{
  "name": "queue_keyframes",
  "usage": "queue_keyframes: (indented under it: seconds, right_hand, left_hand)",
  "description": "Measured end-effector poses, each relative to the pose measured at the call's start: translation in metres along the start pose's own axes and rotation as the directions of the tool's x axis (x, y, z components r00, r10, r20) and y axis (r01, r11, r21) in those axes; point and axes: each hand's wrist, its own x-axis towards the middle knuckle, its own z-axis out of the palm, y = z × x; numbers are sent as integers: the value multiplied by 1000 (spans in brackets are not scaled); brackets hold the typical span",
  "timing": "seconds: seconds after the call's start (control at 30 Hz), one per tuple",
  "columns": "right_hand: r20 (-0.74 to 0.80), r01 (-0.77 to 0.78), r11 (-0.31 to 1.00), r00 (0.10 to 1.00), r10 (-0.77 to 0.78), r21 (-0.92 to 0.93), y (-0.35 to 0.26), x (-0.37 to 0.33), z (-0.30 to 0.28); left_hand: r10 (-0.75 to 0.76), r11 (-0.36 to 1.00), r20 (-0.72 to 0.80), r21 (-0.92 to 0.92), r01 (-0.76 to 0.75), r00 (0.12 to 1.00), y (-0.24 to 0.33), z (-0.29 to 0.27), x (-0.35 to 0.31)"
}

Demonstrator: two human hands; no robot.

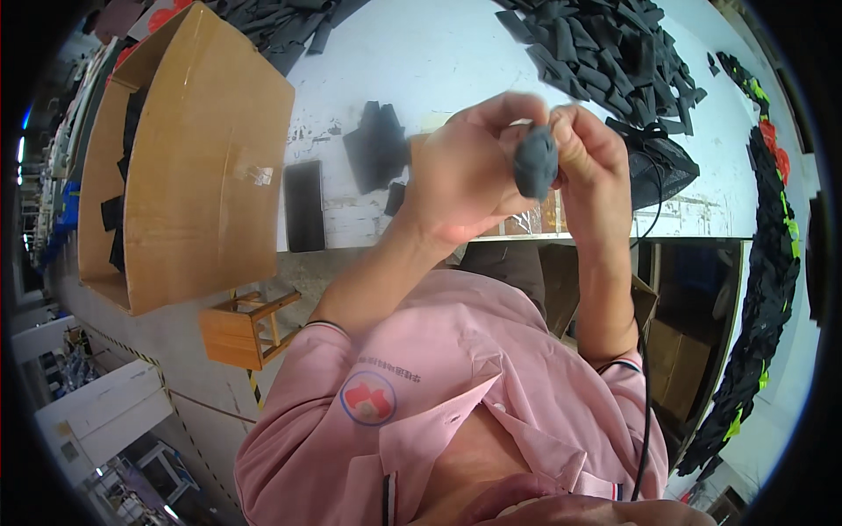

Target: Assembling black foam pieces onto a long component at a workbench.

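Note:
Both my hands are raised together above the near edge of the white table (421, 88). A bunched dark grey fabric piece (535, 164) hangs between them. My left hand (469, 167), partly smeared by motion, is closed with its fingertips at the upper end of the fabric. My right hand (596, 162) pinches the same piece from the other side between thumb and fingers. On the table left of my hands lies a flat dark grey fabric piece (375, 145). A large pile of similar dark grey pieces (605, 57) spreads at the far right.
A tall cardboard box (206, 158) with dark pieces inside stands at the left. Beside it lies a dark phone-like slab (304, 206). More dark pieces (289, 31) lie at the far left. A black mesh bag (662, 171) sits right; a wooden stool (232, 337) stands below left.

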Motion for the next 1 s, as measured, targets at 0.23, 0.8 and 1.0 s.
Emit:
queue_keyframes:
  seconds: [0.23,0.8,1.0]
  right_hand:
    - [149,-358,913,931,333,197,84,24,-49]
    - [238,-319,934,931,277,162,120,31,-46]
    - [243,-217,976,949,203,33,100,27,-45]
  left_hand:
    - [-166,968,-280,-229,102,946,-19,-77,13]
    - [-17,992,-350,111,60,936,-24,-96,-1]
    - [-101,991,-240,-112,76,966,-29,-73,-7]
